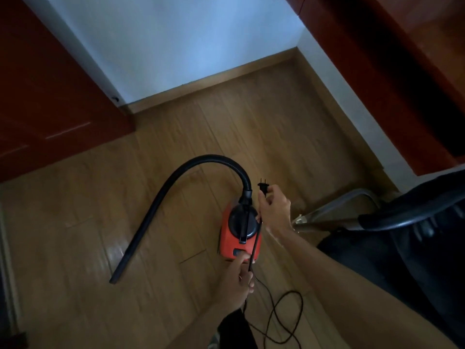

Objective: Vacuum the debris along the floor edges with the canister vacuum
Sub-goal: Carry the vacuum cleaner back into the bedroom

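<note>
A small orange canister vacuum (227,244) with a black top stands on the wood floor. Its black hose (176,177) arches up from the top and runs down left to a nozzle end (114,280) on the floor. My right hand (273,210) pinches the black power plug (263,188), prongs pointing up, just right of the hose collar. My left hand (239,275) grips the black power cord (255,245) below the canister's near end. The cord is stretched straight between both hands, and its slack loops (284,316) on the floor behind.
A white wall with a wooden baseboard (208,83) runs across the back. Dark red cabinets (45,102) stand at left and at right (392,71). A black chair with a chrome frame (352,210) stands close on the right. Open wood floor (88,235) lies to the left.
</note>
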